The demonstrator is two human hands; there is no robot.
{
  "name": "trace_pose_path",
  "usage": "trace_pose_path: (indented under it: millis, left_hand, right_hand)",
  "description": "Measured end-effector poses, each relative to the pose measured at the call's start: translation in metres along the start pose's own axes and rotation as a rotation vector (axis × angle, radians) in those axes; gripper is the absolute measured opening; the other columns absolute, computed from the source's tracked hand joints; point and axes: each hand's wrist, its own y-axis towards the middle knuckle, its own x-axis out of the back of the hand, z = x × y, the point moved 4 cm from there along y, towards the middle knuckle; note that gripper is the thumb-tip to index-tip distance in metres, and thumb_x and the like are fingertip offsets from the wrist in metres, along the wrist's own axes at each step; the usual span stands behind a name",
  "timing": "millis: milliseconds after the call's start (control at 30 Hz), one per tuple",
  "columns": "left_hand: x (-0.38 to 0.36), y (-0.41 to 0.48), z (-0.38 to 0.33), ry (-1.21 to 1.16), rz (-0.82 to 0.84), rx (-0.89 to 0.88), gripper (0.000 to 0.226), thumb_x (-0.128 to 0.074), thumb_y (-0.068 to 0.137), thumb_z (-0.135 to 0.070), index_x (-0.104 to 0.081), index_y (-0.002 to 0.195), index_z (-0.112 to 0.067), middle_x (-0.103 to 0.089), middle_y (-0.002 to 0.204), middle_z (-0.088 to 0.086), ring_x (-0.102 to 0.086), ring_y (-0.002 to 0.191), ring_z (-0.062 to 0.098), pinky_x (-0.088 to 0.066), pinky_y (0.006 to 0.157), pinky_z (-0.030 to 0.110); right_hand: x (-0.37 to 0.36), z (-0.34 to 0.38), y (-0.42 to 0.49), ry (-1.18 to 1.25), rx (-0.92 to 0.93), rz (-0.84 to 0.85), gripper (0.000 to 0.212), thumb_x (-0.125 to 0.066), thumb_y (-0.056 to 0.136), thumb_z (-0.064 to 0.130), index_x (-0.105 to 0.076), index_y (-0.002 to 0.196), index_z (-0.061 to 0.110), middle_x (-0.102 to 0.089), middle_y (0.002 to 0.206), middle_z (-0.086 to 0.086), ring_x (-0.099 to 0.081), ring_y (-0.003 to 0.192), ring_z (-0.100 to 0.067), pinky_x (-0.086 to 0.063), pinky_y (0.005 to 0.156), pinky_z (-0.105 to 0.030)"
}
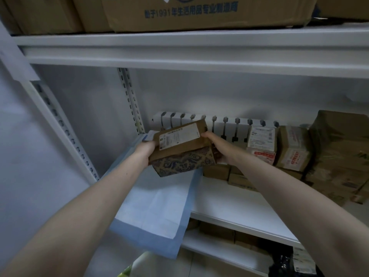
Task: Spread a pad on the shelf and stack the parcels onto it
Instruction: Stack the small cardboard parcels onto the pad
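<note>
A pale blue pad (159,204) lies on the left part of the white shelf (235,210), its front end hanging over the shelf edge. Above the pad I hold two stacked parcels between both hands. The upper one is a brown parcel with a white label (179,136); under it is a box with a dark blue swirl pattern (183,163). My left hand (145,149) grips their left end and my right hand (214,142) grips their right end. More parcels (261,142) are piled on the shelf to the right.
A white rack with black clips (223,124) stands against the back wall. Large cardboard boxes (339,156) fill the shelf's right end. Cartons (189,15) sit on the shelf above, and more boxes (217,230) on the shelf below. A perforated upright (131,104) stands at the back left.
</note>
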Motion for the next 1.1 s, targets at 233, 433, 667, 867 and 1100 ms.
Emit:
trace_pose_path:
  millis: [233, 433, 667, 867, 1100]
  left_hand:
    - [0.030, 0.017, -0.008, 0.042, -0.078, 0.017, 0.011, -0.051, 0.093, -0.016, -0.052, 0.084, -0.010, -0.052, 0.071, 0.006, -0.046, 0.059, 0.016, -0.037, 0.057, 0.026]
    - [0.041, 0.024, -0.006, 0.044, -0.049, 0.023, 0.015, -0.048, 0.093, -0.019, -0.055, 0.082, -0.014, -0.052, 0.068, 0.004, -0.047, 0.059, 0.017, -0.037, 0.077, 0.030]
    - [0.047, 0.023, -0.005, 0.086, 0.016, 0.047, 0.016, -0.051, 0.093, -0.027, -0.055, 0.085, -0.014, -0.055, 0.074, 0.004, -0.050, 0.066, 0.017, -0.036, 0.086, 0.032]
    - [0.057, 0.032, 0.006, 0.182, 0.029, 0.092, 0.031, -0.045, 0.096, -0.032, -0.056, 0.078, -0.009, -0.061, 0.099, 0.010, -0.057, 0.086, 0.023, -0.039, 0.097, 0.036]
    - [0.059, 0.045, 0.012, -0.047, 0.154, 0.189, 0.069, -0.030, 0.087, -0.070, -0.050, 0.116, -0.010, -0.063, 0.107, 0.014, -0.066, 0.085, 0.032, -0.044, 0.088, 0.044]
  right_hand:
    - [-0.022, -0.004, 0.018, 0.162, -0.162, 0.064, 0.062, -0.060, 0.077, 0.063, -0.061, 0.113, 0.012, -0.067, 0.109, -0.017, -0.065, 0.101, -0.032, -0.054, 0.090, -0.043]
    - [-0.025, -0.015, 0.033, 0.176, -0.267, 0.023, 0.079, -0.056, 0.075, 0.072, -0.051, 0.127, 0.012, -0.057, 0.122, -0.017, -0.065, 0.099, -0.034, -0.057, 0.070, -0.039]
    - [-0.030, -0.027, 0.030, 0.191, -0.295, 0.067, 0.069, -0.069, 0.073, 0.051, -0.048, 0.125, 0.010, -0.055, 0.122, -0.019, -0.063, 0.101, -0.039, -0.057, 0.076, -0.048]
    - [-0.039, -0.017, 0.029, -0.031, 0.010, 0.097, 0.058, -0.073, 0.074, 0.003, -0.052, 0.127, 0.012, -0.064, 0.117, -0.010, -0.062, 0.107, -0.025, -0.056, 0.087, -0.042]
    - [-0.058, -0.003, 0.031, -0.414, 0.504, -0.087, 0.106, -0.085, 0.059, 0.004, -0.023, 0.144, 0.013, -0.039, 0.130, 0.002, -0.041, 0.125, -0.015, -0.043, 0.101, -0.030]
